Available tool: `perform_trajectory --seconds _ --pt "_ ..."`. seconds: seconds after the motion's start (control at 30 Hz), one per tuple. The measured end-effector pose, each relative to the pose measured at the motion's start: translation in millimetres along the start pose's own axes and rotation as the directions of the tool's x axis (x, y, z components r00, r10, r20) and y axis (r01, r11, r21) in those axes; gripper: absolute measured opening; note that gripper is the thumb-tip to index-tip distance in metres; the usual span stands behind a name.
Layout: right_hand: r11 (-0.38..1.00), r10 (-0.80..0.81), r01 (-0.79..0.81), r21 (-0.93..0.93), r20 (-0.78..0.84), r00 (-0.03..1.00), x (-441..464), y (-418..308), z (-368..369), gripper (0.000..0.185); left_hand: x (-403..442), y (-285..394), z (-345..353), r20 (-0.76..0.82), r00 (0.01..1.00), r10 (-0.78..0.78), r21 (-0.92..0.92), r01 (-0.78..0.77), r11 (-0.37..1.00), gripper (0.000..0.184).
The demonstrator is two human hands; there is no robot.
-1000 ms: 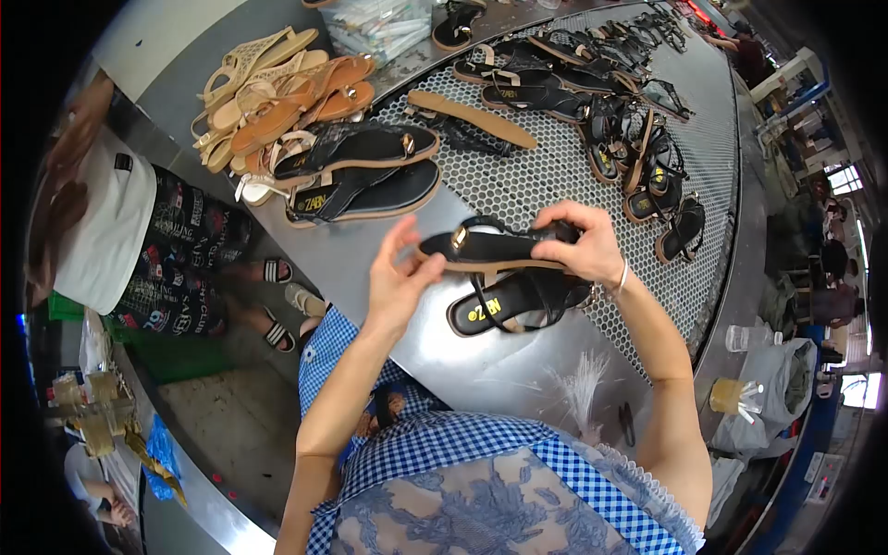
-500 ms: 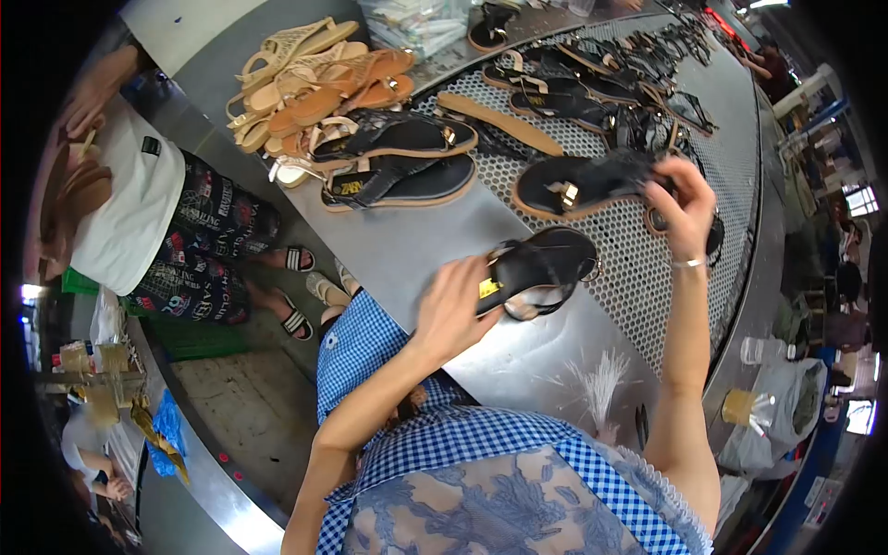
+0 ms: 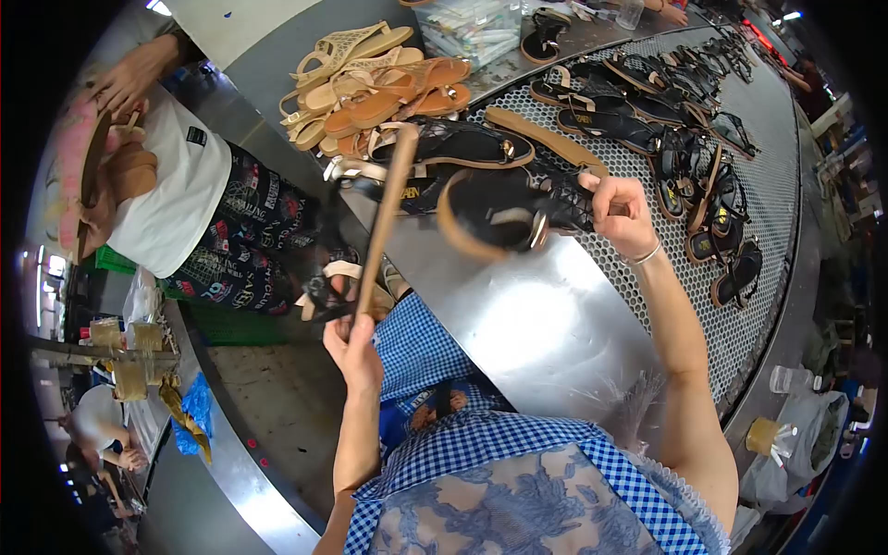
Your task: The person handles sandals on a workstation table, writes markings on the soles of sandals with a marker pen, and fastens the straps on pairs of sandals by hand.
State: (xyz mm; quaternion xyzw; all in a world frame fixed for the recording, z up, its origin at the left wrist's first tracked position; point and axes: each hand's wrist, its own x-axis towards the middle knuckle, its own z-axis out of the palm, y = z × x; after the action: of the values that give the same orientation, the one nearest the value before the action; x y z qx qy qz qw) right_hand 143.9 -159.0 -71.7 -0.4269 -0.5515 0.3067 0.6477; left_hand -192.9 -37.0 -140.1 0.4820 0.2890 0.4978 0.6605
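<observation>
My left hand (image 3: 355, 356) is closed on a black sandal (image 3: 387, 208), which is held up on edge with its tan sole side showing, off the table's left edge. Thumb and fingers pinch its lower end. My right hand (image 3: 620, 215) grips another black sandal (image 3: 486, 208) by its strap end. This one has a gold buckle, is blurred, and hangs over the metal table (image 3: 518, 324). Just behind it lie more black sandals (image 3: 453, 141) in a small stack, partly hidden by the two I hold.
Tan and brown sandals (image 3: 375, 88) are piled at the back left, near a clear box of marker-like sticks (image 3: 472, 32). Rows of black sandals (image 3: 721, 222) lie on the perforated surface (image 3: 638, 277). A white-bristled brush (image 3: 638, 398) is near my right forearm. A person (image 3: 166, 185) holding sandals stands at left.
My left hand has lifted its sandal from the table and moved left, turning it on edge. My right hand has carried its sandal left, off the perforated surface. The view has shifted slightly.
</observation>
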Motion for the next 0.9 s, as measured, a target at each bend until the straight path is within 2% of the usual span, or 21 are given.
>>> perform_trajectory --seconds 0.03,0.1,0.13,0.17,0.2,0.23,0.27,0.3,0.33,0.37,0.47,0.5,0.57,0.6,0.63,0.7,0.73,0.77,0.83,0.87,0.9 --pt "1.000 -0.006 0.006 0.004 0.007 1.000 3.7 3.9 3.7 0.011 6.5 7.0 -2.8 0.010 1.000 -0.013 0.001 0.013 1.000 0.057" --pt "0.984 0.123 -0.104 -0.143 0.133 0.983 5.7 9.6 14.2 0.008 18.3 14.9 -13.6 0.067 0.986 -0.150 -0.136 0.159 0.978 0.057" --pt "0.937 0.239 -0.167 -0.308 0.214 0.947 7.8 8.0 30.1 0.011 23.5 17.2 -12.5 0.099 0.969 -0.225 -0.233 0.242 0.942 0.055" --pt "0.859 0.360 -0.204 -0.469 0.269 0.893 8.4 5.6 48.4 0.015 28.3 17.1 -10.4 0.092 0.971 -0.222 -0.233 0.238 0.943 0.055" --pt "0.666 0.340 -0.024 -0.745 0.275 0.899 6.9 5.1 60.2 0.023 33.3 16.4 -6.5 0.221 0.924 -0.312 -0.420 0.379 0.824 0.050" --pt "0.376 0.320 0.156 -0.914 0.285 0.904 6.6 5.3 67.4 0.031 37.1 16.3 -3.1 0.364 0.858 -0.362 -0.561 0.513 0.650 0.045" --pt "0.362 0.115 0.148 -0.920 0.202 0.973 9.5 13.1 62.4 0.039 38.8 11.2 -1.7 0.431 0.816 -0.386 -0.579 0.578 0.575 0.048" --pt "0.646 0.166 -0.112 -0.755 -0.004 0.986 14.5 21.7 55.3 0.038 40.2 7.5 2.1 0.480 0.795 -0.371 -0.562 0.604 0.566 0.054" --pt "0.811 0.363 -0.400 -0.426 -0.170 0.916 25.9 19.3 54.2 0.040 40.8 5.8 6.5 0.509 0.781 -0.361 -0.540 0.617 0.572 0.068" --pt "0.795 0.591 -0.607 -0.003 -0.227 0.774 33.9 17.0 56.4 0.042 40.5 5.2 11.0 0.533 0.768 -0.355 -0.519 0.628 0.579 0.083" --pt "0.591 0.784 -0.645 0.484 -0.159 0.599 46.4 61.6 85.6 0.052 42.7 7.3 27.6 0.600 0.730 -0.326 -0.525 0.668 0.528 0.091" --pt "0.488 0.828 -0.619 0.615 -0.102 0.551 54.3 79.4 89.2 0.058 43.1 7.7 32.4 0.669 0.680 -0.302 -0.557 0.727 0.402 0.092" --pt "0.485 0.787 -0.596 0.640 -0.021 0.617 70.7 94.5 86.9 0.058 41.0 7.6 42.8 0.790 0.577 -0.210 -0.564 0.817 0.120 0.097" --pt "0.481 0.834 -0.625 0.615 -0.101 0.543 78.4 92.1 88.1 0.051 38.6 9.5 45.5 0.778 0.584 -0.233 -0.579 0.810 0.094 0.095" --pt "0.565 0.825 -0.657 0.498 -0.345 0.448 80.6 85.0 91.1 0.034 36.7 13.8 44.5 0.777 0.584 -0.234 -0.579 0.809 0.097 0.095" --pt "0.648 0.754 -0.621 0.441 -0.483 0.445 73.1 71.9 77.6 0.028 35.4 21.6 41.7 0.671 0.663 -0.332 -0.591 0.749 0.300 0.087" --pt "0.708 0.705 -0.505 0.494 -0.539 0.461 66.9 52.3 77.5 0.022 35.7 24.6 38.0 0.629 0.686 -0.365 -0.571 0.727 0.381 0.086" --pt "0.760 0.649 -0.445 0.474 -0.580 0.492 60.0 33.1 79.0 0.017 37.3 23.1 33.6 0.596 0.702 -0.389 -0.517 0.707 0.482 0.081" --pt "0.875 0.473 -0.272 0.401 -0.584 0.660 46.6 4.7 77.3 0.014 37.9 14.9 32.5 0.353 0.854 -0.383 -0.345 0.499 0.795 0.063" --pt "0.911 0.397 -0.223 0.348 -0.588 0.704 39.6 -14.5 80.2 0.016 38.8 3.2 32.8 0.201 0.922 -0.330 -0.145 0.361 0.921 0.051" --pt "0.946 0.312 -0.194 0.259 -0.573 0.758 30.6 -22.8 78.0 0.017 40.7 -4.9 33.4 0.063 0.974 -0.219 0.089 0.213 0.973 0.039"
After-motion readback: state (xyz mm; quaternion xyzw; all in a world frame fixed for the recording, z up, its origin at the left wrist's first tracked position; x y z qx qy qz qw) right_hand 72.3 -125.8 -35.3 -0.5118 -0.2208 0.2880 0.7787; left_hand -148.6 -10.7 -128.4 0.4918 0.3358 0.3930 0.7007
